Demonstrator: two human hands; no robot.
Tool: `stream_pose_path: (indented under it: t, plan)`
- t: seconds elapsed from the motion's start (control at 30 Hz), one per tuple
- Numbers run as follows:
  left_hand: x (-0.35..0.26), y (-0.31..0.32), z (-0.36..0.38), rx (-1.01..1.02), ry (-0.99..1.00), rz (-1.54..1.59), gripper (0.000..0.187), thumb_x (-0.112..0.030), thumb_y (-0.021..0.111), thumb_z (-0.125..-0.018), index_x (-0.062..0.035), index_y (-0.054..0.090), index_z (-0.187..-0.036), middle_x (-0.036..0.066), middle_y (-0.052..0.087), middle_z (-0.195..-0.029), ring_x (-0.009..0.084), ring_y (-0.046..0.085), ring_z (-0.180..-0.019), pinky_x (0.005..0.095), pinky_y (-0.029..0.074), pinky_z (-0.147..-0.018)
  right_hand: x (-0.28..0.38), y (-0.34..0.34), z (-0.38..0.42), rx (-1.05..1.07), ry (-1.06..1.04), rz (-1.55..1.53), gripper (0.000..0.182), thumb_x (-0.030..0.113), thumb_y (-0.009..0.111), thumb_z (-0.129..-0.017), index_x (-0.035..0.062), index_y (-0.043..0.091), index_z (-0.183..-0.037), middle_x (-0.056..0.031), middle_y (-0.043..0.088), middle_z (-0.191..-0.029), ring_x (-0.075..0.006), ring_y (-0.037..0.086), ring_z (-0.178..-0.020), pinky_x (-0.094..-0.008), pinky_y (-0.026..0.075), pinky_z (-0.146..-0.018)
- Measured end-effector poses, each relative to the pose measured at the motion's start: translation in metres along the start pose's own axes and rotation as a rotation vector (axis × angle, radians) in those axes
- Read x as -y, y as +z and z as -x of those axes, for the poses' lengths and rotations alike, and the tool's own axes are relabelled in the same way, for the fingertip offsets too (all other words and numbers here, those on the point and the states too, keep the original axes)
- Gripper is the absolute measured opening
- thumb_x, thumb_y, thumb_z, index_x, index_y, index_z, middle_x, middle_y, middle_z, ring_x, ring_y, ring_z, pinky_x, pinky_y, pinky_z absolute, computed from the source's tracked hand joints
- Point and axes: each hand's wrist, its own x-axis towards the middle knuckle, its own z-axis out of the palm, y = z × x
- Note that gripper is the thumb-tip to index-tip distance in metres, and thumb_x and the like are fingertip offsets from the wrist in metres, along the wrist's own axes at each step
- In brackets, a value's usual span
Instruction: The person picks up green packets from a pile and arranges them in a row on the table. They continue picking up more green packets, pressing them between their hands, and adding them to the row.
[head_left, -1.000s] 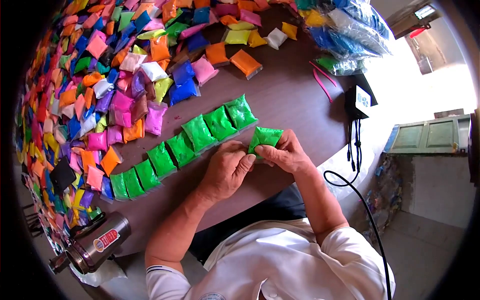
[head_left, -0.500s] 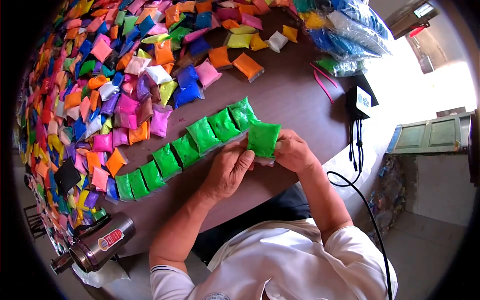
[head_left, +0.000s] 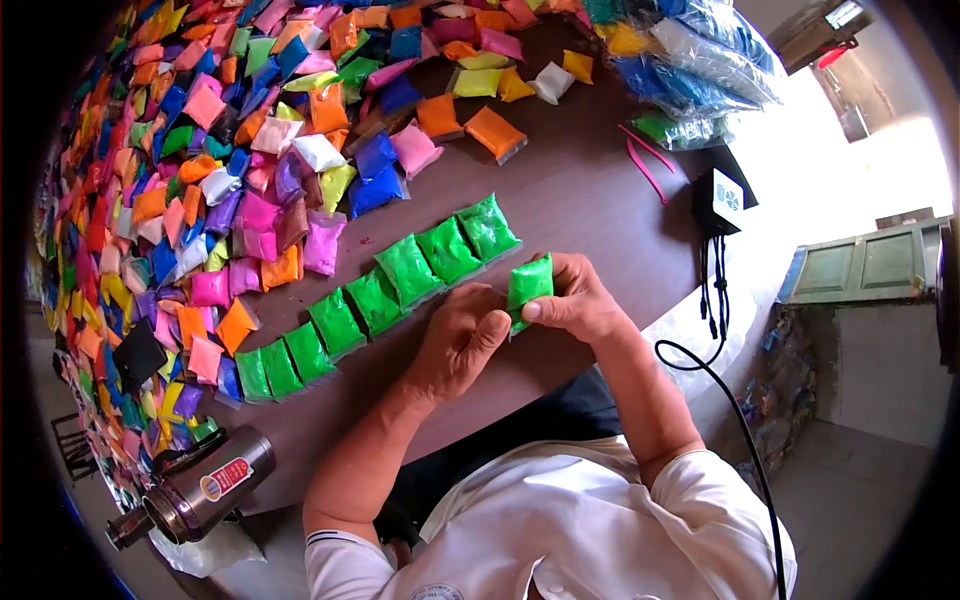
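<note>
A small clear packet filled with bright green material (head_left: pixel 529 281) is pinched upright in my right hand (head_left: pixel 578 302), its thumb across the lower front. My left hand (head_left: pixel 452 342) is just left of the packet, fingers loosely curled and thumb apart from them. No packet shows in its grasp, though some fingertips are hidden. Beyond my hands, a slanting row of several similar green packets (head_left: pixel 378 301) lies side by side on the brown table (head_left: pixel 590 190).
A large heap of many-coloured packets (head_left: pixel 262 130) covers the table's left and far side. Bulging plastic bags (head_left: pixel 700 70) stand at the far right, near pink strips (head_left: pixel 648 170) and a black box (head_left: pixel 720 203) with cables. A metal flask (head_left: pixel 210 485) lies at lower left.
The green packet has turned and now appears narrower. My right thumb has come round onto its front, and my left thumb no longer overlaps its edge.
</note>
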Motion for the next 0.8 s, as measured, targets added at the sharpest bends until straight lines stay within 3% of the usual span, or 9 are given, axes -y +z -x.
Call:
stream_pose_path:
  t: [0.13,0.17,0.23,0.33,0.47,0.53,0.6,0.8]
  plan:
    - [-0.004,0.0,-0.001,0.047,0.044,-0.089,0.03,-0.029,0.047,-0.097,-0.0035,0.058,-0.085,0.01,0.056,-0.074,0.029,0.055,-0.077,0.039,0.041,-0.076,-0.011,0.0,0.002,-0.021,-0.081,0.102,0.041,0.024,0.077,-0.08,-0.0018,0.062,-0.109,-0.0002,0.064,-0.085,-0.0048,0.055,-0.068,-0.0184,0.042,-0.056]
    - [-0.002,-0.001,0.0,0.047,0.046,-0.092,0.03,-0.029,0.047,-0.097,-0.0035,0.058,-0.085,0.01,0.056,-0.074,0.029,0.055,-0.077,0.039,0.041,-0.076,-0.009,-0.006,0.006,-0.004,0.003,-0.011,0.038,0.025,0.074,-0.083,-0.0019,0.062,-0.108,0.0013,0.062,-0.082,-0.0031,0.05,-0.064,-0.018,0.037,-0.052]
    - [0.004,-0.004,0.003,0.1,-0.038,-0.126,0.036,-0.031,0.043,-0.1,-0.0008,0.055,-0.115,0.01,0.058,-0.1,0.0223,0.056,-0.094,0.0345,0.044,-0.085,-0.006,-0.008,0.007,0.014,0.083,-0.122,0.036,0.025,0.071,-0.086,-0.002,0.062,-0.108,0.0028,0.06,-0.079,-0.0014,0.045,-0.059,-0.0176,0.032,-0.048]
    - [0.0,-0.004,0.005,0.109,-0.14,-0.091,0.034,-0.027,0.042,-0.1,-0.0008,0.055,-0.116,0.011,0.058,-0.101,0.0234,0.057,-0.095,0.0362,0.045,-0.085,-0.005,-0.006,0.007,0.013,0.031,-0.075,0.033,0.025,0.066,-0.089,-0.0023,0.063,-0.107,0.0042,0.057,-0.077,-0.0002,0.04,-0.056,-0.0178,0.029,-0.047]
    - [-0.001,0.001,0.003,0.06,-0.12,-0.088,0.033,-0.027,0.043,-0.1,-0.0001,0.055,-0.116,0.013,0.059,-0.1,0.0268,0.057,-0.093,0.0377,0.045,-0.084,-0.002,0.005,0.006,-0.073,-0.044,0.094,0.03,0.022,0.066,-0.089,-0.0035,0.063,-0.105,0.0027,0.059,-0.08,-0.003,0.049,-0.065,-0.0195,0.039,-0.055]
    - [0.005,0.006,0.001,-0.04,0.094,-0.233,0.022,-0.022,0.05,-0.096,-0.0019,0.059,-0.098,0.016,0.06,-0.087,0.0359,0.057,-0.083,0.0434,0.044,-0.078,-0.005,0.006,0.006,-0.119,-0.087,0.164,0.028,0.02,0.066,-0.089,-0.0038,0.063,-0.104,0.0022,0.06,-0.08,-0.0041,0.051,-0.07,-0.0207,0.043,-0.06]
    - [0.005,0.005,0.0,-0.027,0.101,-0.258,0.022,-0.022,0.051,-0.095,-0.0019,0.06,-0.096,0.016,0.061,-0.087,0.0362,0.057,-0.085,0.0437,0.044,-0.078,-0.015,-0.001,0.006,-0.148,-0.144,0.279,0.025,0.018,0.067,-0.089,-0.0036,0.064,-0.1,0.0015,0.061,-0.083,-0.0057,0.053,-0.077,-0.0229,0.046,-0.067]
    - [-0.002,0.005,-0.001,-0.002,0.131,-0.289,0.019,-0.02,0.057,-0.092,-0.0015,0.063,-0.092,0.014,0.063,-0.084,0.0351,0.058,-0.085,0.0439,0.043,-0.079,-0.015,-0.003,0.008,-0.125,-0.138,0.293,0.023,0.019,0.069,-0.088,-0.0024,0.064,-0.094,0.0025,0.06,-0.082,-0.0045,0.052,-0.077,-0.0218,0.044,-0.066]
